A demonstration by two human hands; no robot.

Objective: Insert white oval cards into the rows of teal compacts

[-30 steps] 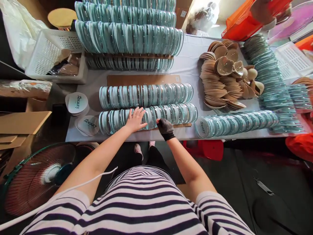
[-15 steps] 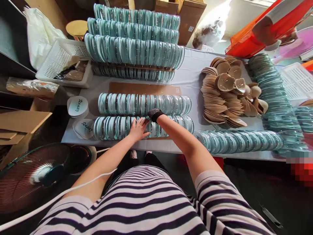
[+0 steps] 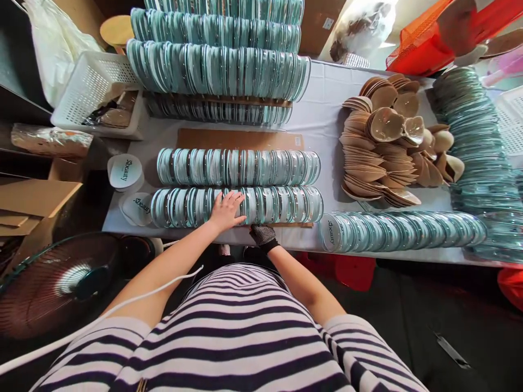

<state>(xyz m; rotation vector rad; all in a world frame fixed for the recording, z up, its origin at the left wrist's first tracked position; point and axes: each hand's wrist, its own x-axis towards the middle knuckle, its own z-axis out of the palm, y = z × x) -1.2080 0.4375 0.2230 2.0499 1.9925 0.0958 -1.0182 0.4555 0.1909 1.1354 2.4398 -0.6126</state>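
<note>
Left hand [image 3: 226, 211] is spread flat, fingers fanned out on top of the front row of teal packs [image 3: 237, 206], roughly mid-row. Right hand [image 3: 263, 235], in a black mesh glove, sits at the tabletop [image 3: 322, 122] edge just below that row, can't tell if it's gripping anything. Second row [image 3: 239, 166] lies right behind, tan cups [image 3: 384, 147] off to the right.

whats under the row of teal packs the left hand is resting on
A brown cardboard strip shows under the nearest row, at its front edge. The packs hide the rest, as does the left hand.
</note>
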